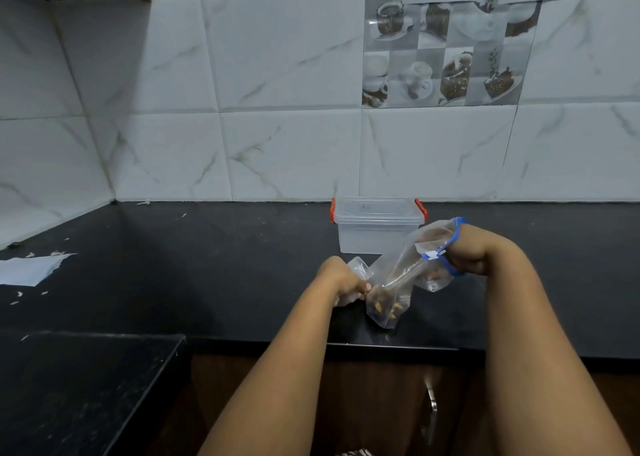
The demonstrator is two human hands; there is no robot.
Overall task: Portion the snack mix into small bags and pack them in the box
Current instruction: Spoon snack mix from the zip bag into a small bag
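Snack mix [384, 305] sits in the bottom of a clear zip bag [401, 272] with a blue seal, stretched between the hands above the black tabletop [207, 265]. Left hand [341, 282] pinches the bag's lower end along with a smaller clear bag [360, 268], while the right hand [474, 251] grips its blue-edged mouth, raised higher. Just behind them stands a clear plastic box [377, 225] with orange clips, against the tiled wall [277, 109].

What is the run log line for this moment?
left hand: holds small bag | right hand: grips zip bag | box: lid on
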